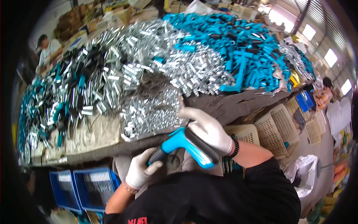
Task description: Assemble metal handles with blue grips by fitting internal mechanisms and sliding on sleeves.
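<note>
A blue and black pistol-shaped tool [190, 147] lies across in front of my body. My left hand [141, 170], in a white glove, is closed around its narrow black end. Above the tool's wider part is my gloved right hand [209, 130], its fingers stretched toward a tray [128, 139] of small metal parts [153, 112]. The right palm lies against or just over the tool; I cannot tell which. Nothing shows between the right fingertips.
Heaped metal pieces [201, 69] and blue plastic parts [246, 56] cover the table beyond. Blue bins [93, 186] stand lower left, cream plastic baskets [266, 130] at right. Another person [48, 50] is at the far left. A white bag [305, 173] lies lower right.
</note>
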`<state>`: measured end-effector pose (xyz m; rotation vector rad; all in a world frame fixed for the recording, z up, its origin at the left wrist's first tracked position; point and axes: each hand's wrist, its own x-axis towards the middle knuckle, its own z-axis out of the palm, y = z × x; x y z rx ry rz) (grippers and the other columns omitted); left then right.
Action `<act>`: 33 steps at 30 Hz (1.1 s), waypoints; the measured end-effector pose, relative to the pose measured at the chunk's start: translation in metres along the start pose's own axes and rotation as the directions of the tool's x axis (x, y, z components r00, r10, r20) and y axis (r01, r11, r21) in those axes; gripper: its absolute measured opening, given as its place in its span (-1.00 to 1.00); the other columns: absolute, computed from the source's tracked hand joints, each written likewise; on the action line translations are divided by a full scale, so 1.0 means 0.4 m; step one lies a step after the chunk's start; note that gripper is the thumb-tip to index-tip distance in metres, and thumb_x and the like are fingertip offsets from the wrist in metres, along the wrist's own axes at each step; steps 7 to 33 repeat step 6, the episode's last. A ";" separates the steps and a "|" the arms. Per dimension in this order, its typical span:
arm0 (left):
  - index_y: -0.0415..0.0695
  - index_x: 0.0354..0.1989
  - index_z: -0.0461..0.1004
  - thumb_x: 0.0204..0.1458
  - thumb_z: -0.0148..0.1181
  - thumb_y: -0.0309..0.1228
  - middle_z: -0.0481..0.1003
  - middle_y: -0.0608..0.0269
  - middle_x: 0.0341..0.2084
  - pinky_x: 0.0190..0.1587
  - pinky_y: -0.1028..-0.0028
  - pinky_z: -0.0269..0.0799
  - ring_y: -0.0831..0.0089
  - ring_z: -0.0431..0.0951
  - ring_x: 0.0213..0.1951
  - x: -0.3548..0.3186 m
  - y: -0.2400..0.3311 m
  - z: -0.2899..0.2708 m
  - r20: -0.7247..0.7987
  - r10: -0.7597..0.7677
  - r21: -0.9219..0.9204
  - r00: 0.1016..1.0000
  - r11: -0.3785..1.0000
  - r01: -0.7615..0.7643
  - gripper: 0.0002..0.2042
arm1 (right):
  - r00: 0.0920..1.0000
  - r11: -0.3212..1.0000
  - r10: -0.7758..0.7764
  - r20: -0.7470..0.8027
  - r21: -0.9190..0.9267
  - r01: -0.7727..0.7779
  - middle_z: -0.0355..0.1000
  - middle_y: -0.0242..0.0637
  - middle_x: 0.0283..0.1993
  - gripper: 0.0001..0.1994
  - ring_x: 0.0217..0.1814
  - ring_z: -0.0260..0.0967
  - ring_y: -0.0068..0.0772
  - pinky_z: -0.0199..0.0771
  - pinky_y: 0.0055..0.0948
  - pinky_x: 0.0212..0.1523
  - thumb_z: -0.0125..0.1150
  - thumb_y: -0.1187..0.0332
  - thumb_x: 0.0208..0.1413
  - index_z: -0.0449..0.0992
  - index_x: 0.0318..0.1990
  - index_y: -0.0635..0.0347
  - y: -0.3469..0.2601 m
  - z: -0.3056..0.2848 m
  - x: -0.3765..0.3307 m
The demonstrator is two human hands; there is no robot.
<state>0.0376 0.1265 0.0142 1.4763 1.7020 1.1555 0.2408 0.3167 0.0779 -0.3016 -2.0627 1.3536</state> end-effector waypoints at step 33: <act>-0.24 0.13 0.47 0.09 0.37 -0.07 0.60 0.15 -0.24 -0.07 0.44 0.46 0.39 0.58 -0.20 -0.002 -0.022 -0.030 0.202 -0.121 -0.095 0.972 0.985 0.143 -0.43 | 0.916 0.982 -0.184 0.358 0.023 0.188 0.30 0.14 0.29 -0.44 0.26 0.38 0.08 0.42 -0.21 0.23 0.36 0.55 0.07 0.36 0.26 0.20 -0.003 -0.051 -0.033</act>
